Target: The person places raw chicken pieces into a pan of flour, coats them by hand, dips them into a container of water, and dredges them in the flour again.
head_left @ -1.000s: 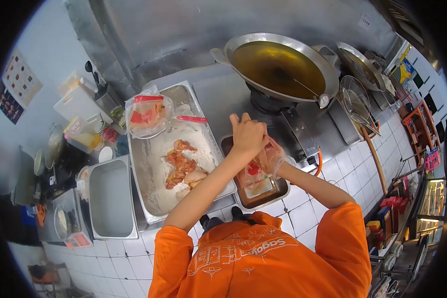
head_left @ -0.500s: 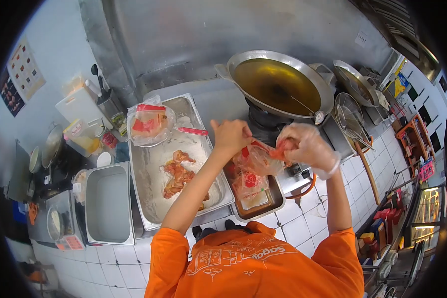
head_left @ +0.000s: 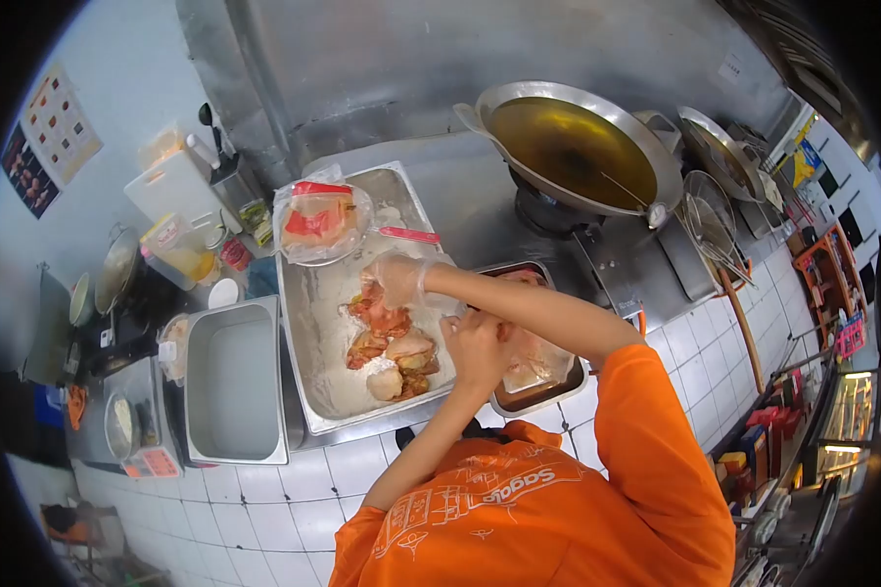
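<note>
Tray point(head_left: 311, 386) of metal is lying before the person point(head_left: 529, 489), its long axis running away from the body. Beyond its right side, a wok point(head_left: 668, 181) is holding yellowish liquid. A grey pan point(head_left: 232, 382) is standing just left of the tray; a narrow pan point(head_left: 548, 393) is resting along its near right side. The right forearm point(head_left: 538, 301) is passing over the narrow pan and the tray's right rim, barring the space beyond the left hand point(head_left: 475, 350). A plastic-wrapped bowl point(head_left: 321, 230) is filling the tray's far left part. Meat pieces point(head_left: 382, 323) are lying mid-tray, trailing from beneath the gloved right hand point(head_left: 392, 281) toward the person, leftward of the left hand; the right is nearer. Its fingers are hiding, so I cannot tell whether they are gripping. The bare left hand is hovering by the tray's right rim, fingers curling beside a plastic bag point(head_left: 541, 362) in the narrow pan; whether they are grasping it, I cannot tell. A red-handled tool point(head_left: 408, 235) is lying across the tray's far right rim.
</note>
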The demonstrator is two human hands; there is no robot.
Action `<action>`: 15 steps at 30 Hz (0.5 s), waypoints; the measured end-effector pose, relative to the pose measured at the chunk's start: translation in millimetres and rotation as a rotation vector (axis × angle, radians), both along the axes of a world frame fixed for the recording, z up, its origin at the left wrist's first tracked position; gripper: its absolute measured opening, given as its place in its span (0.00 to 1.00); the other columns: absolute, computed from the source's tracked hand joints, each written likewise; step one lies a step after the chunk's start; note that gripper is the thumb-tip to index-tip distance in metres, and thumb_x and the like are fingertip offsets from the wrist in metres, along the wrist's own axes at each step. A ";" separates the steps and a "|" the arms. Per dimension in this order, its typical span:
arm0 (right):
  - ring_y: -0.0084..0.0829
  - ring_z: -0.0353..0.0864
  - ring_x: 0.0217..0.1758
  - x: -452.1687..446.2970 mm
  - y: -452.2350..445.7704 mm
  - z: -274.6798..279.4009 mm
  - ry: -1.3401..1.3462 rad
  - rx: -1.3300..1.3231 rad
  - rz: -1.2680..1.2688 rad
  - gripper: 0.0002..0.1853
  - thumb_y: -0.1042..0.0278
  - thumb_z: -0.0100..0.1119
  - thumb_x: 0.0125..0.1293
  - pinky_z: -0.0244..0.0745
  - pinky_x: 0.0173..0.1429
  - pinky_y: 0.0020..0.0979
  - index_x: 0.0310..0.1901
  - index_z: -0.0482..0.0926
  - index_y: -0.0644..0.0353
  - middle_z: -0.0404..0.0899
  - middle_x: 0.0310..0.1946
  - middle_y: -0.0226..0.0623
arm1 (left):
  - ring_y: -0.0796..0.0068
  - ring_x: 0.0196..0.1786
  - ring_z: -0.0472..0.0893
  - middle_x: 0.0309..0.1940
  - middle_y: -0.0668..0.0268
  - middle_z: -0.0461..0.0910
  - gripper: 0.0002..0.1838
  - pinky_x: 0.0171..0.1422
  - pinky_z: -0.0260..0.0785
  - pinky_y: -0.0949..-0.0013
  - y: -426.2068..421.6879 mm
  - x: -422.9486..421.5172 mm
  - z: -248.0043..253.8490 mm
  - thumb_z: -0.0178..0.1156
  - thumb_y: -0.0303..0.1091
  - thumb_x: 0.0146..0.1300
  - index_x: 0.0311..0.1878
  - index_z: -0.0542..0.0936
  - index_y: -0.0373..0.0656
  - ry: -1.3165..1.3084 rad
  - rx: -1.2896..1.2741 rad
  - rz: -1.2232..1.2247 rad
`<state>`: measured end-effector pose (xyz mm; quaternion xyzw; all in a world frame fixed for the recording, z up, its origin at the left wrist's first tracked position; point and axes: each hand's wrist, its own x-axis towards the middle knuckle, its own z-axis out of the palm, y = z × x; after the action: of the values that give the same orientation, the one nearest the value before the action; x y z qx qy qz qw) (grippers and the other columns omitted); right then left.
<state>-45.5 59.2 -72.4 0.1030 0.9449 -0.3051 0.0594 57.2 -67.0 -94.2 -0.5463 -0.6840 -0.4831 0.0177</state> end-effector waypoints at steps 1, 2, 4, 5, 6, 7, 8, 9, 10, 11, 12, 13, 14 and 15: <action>0.38 0.87 0.43 9.2 -0.3 13.0 0.075 -0.002 -0.019 0.19 0.75 0.66 0.47 0.80 0.48 0.37 0.46 0.85 0.60 0.87 0.42 0.42 | 0.68 0.29 0.80 0.22 0.70 0.81 0.06 0.47 0.59 0.59 2.4 -4.3 1.0 0.71 0.37 0.53 0.32 0.84 0.49 -0.025 -0.004 -0.030; 0.40 0.87 0.44 22.4 3.9 28.1 0.151 -0.002 -0.037 0.19 0.76 0.65 0.49 0.80 0.50 0.37 0.46 0.85 0.59 0.87 0.43 0.42 | 0.67 0.31 0.79 0.22 0.70 0.81 0.06 0.47 0.59 0.58 7.3 -9.4 3.0 0.71 0.36 0.54 0.31 0.84 0.49 -0.049 -0.008 -0.059; 0.42 0.86 0.46 56.9 22.8 49.6 0.314 0.097 -0.073 0.17 0.77 0.63 0.53 0.79 0.53 0.38 0.47 0.85 0.57 0.87 0.44 0.42 | 0.64 0.32 0.80 0.23 0.67 0.82 0.05 0.48 0.61 0.57 20.1 -20.1 12.4 0.69 0.35 0.56 0.30 0.83 0.48 -0.112 -0.034 -0.140; 0.42 0.86 0.47 81.7 37.1 56.2 0.402 0.197 -0.095 0.17 0.77 0.62 0.55 0.79 0.54 0.38 0.48 0.85 0.57 0.87 0.44 0.41 | 0.64 0.33 0.80 0.23 0.67 0.82 0.04 0.48 0.61 0.57 28.7 -23.2 20.2 0.69 0.35 0.57 0.30 0.83 0.48 -0.078 -0.017 -0.165; 0.42 0.86 0.47 116.5 38.3 82.4 0.385 0.199 -0.188 0.16 0.77 0.61 0.57 0.79 0.53 0.38 0.48 0.85 0.57 0.87 0.44 0.42 | 0.64 0.33 0.80 0.24 0.67 0.82 0.04 0.48 0.61 0.56 38.5 -25.0 28.7 0.69 0.35 0.57 0.30 0.83 0.47 -0.043 0.001 -0.191; 0.43 0.86 0.47 154.9 40.0 107.3 0.368 0.203 -0.280 0.15 0.78 0.60 0.59 0.80 0.52 0.38 0.48 0.85 0.57 0.87 0.44 0.43 | 0.63 0.33 0.81 0.24 0.67 0.83 0.04 0.47 0.61 0.56 49.5 -25.8 37.6 0.69 0.34 0.57 0.30 0.83 0.47 -0.008 0.022 -0.217; 0.42 0.87 0.47 191.6 50.0 107.9 0.374 0.165 -0.348 0.15 0.76 0.61 0.59 0.81 0.51 0.38 0.49 0.84 0.58 0.86 0.44 0.44 | 0.65 0.32 0.80 0.25 0.66 0.84 0.05 0.46 0.63 0.57 59.9 -25.7 46.5 0.69 0.34 0.57 0.30 0.84 0.46 0.022 0.035 -0.239; 0.42 0.87 0.46 229.2 60.2 106.7 0.379 0.128 -0.412 0.15 0.74 0.62 0.59 0.81 0.49 0.37 0.50 0.83 0.59 0.86 0.44 0.45 | 0.66 0.30 0.79 0.25 0.66 0.85 0.05 0.44 0.64 0.58 70.3 -24.4 55.2 0.69 0.34 0.57 0.31 0.85 0.45 0.052 0.050 -0.259; 0.42 0.87 0.45 269.2 73.9 88.8 0.332 0.232 -0.416 0.17 0.72 0.64 0.59 0.82 0.48 0.37 0.51 0.82 0.58 0.86 0.45 0.45 | 0.68 0.28 0.79 0.26 0.66 0.86 0.05 0.42 0.65 0.59 81.8 -23.4 62.5 0.70 0.34 0.57 0.31 0.85 0.44 0.080 0.067 -0.275; 0.41 0.87 0.44 303.0 83.2 63.8 0.283 0.333 -0.417 0.19 0.69 0.66 0.59 0.82 0.47 0.36 0.53 0.80 0.58 0.86 0.45 0.45 | 0.67 0.29 0.79 0.27 0.65 0.86 0.05 0.42 0.66 0.59 93.4 -24.1 67.9 0.70 0.34 0.57 0.31 0.85 0.43 0.077 0.076 -0.315; 0.42 0.85 0.49 329.6 78.1 48.2 0.188 0.168 -0.553 0.27 0.65 0.73 0.53 0.81 0.52 0.37 0.56 0.78 0.59 0.84 0.50 0.46 | 0.66 0.29 0.79 0.27 0.65 0.86 0.06 0.42 0.67 0.59 104.8 -25.4 72.8 0.70 0.34 0.57 0.31 0.85 0.43 0.075 0.085 -0.352; 0.43 0.83 0.54 347.5 67.2 29.8 0.093 0.000 -0.684 0.37 0.60 0.80 0.46 0.79 0.58 0.39 0.59 0.76 0.59 0.81 0.55 0.47 | 0.66 0.29 0.79 0.28 0.64 0.87 0.06 0.41 0.68 0.59 114.7 -26.0 77.0 0.69 0.33 0.57 0.31 0.85 0.42 0.073 0.092 -0.388; 0.41 0.83 0.54 354.0 63.7 -2.8 0.196 0.141 -0.633 0.42 0.56 0.82 0.43 0.79 0.59 0.37 0.61 0.75 0.60 0.80 0.56 0.46 | 0.61 0.36 0.81 0.29 0.65 0.86 0.02 0.47 0.62 0.56 122.5 -25.5 81.6 0.67 0.28 0.55 0.30 0.83 0.44 0.038 0.061 -0.432; 0.39 0.83 0.53 358.6 62.0 -31.9 0.301 0.282 -0.576 0.47 0.53 0.84 0.40 0.78 0.59 0.36 0.63 0.73 0.61 0.79 0.57 0.45 | 0.62 0.34 0.80 0.29 0.64 0.86 0.03 0.46 0.64 0.57 130.0 -25.5 83.2 0.67 0.30 0.56 0.31 0.84 0.43 0.062 0.068 -0.456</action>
<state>313.1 121.2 -104.2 0.3265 0.9080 -0.1877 -0.1838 31.7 63.0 -11.0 -0.7004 -0.5253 -0.4803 -0.0529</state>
